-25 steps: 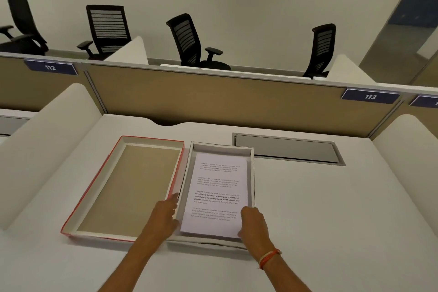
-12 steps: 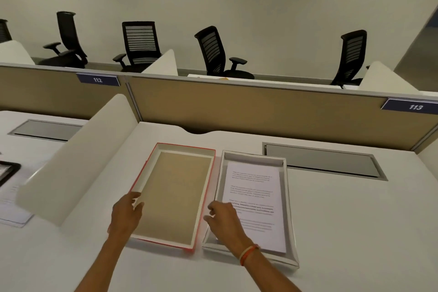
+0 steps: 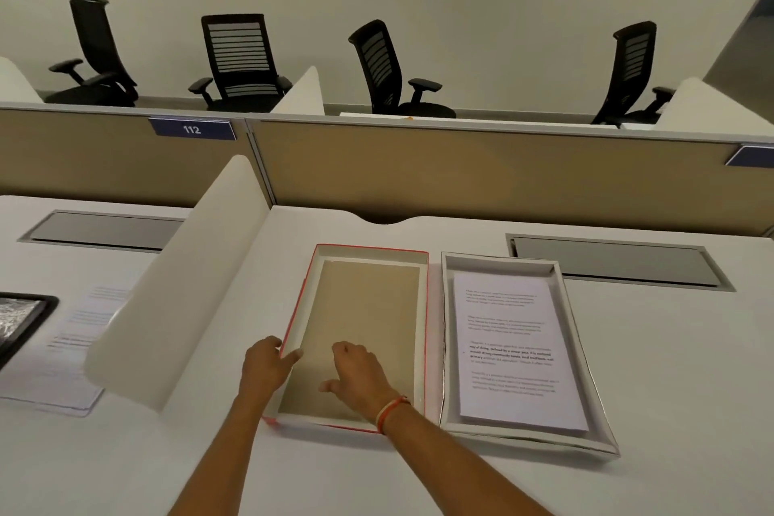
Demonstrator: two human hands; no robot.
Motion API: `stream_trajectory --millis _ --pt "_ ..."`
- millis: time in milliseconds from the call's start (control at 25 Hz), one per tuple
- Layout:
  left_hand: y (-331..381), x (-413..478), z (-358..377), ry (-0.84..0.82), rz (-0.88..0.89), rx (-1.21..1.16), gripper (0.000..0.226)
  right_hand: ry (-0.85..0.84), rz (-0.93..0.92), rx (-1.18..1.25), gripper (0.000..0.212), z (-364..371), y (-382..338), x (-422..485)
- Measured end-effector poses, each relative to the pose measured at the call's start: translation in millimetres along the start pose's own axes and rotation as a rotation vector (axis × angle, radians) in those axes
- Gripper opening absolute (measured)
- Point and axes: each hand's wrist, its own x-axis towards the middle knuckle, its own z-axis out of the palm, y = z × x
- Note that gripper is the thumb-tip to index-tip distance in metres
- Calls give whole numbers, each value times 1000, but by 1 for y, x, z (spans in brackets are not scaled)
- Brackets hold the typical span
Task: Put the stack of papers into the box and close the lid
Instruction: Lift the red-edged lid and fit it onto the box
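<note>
The stack of printed papers (image 3: 513, 352) lies flat inside the white box (image 3: 447, 348) on the desk, right of centre. Just left of the box, the red-edged lid (image 3: 422, 306) lies upside down, its brown inside facing up. My left hand (image 3: 264, 364) grips the lid's left wall, thumb inside and fingers outside. My right hand (image 3: 360, 377), with an orange band at the wrist, hovers over the lid's inside near its front, fingers loosely curled and holding nothing.
A curved white divider (image 3: 184, 297) stands left of the lid. Beyond it lie loose sheets (image 3: 63, 352) and a dark tray (image 3: 16, 323). A tan partition (image 3: 460, 172) closes the back; a grey cable hatch (image 3: 615, 260) sits behind the box.
My right hand left the box's edge and moved left over the lid. My left hand went from beside the lid to gripping its left wall. The view shifted left.
</note>
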Motion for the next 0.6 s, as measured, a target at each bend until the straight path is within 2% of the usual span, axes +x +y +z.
stream_trajectory --millis 120,200,320,440,520,600 --pt "-2 2 3 36 10 49 28 -42 13 -89 89 11 -4 12" --pt "-5 4 6 49 2 61 23 -78 0 -116 99 17 -7 15" --pt "-7 7 10 58 16 58 22 -138 -41 -146 103 34 -14 8" --pt "-8 7 10 92 47 32 24 -154 -45 -119 94 51 -24 -5" --pt "-9 8 8 98 71 16 22 -132 -92 -98 78 57 -29 -12" --pt "-8 11 2 62 75 -101 19 -73 -174 -97 57 61 -34 -19"
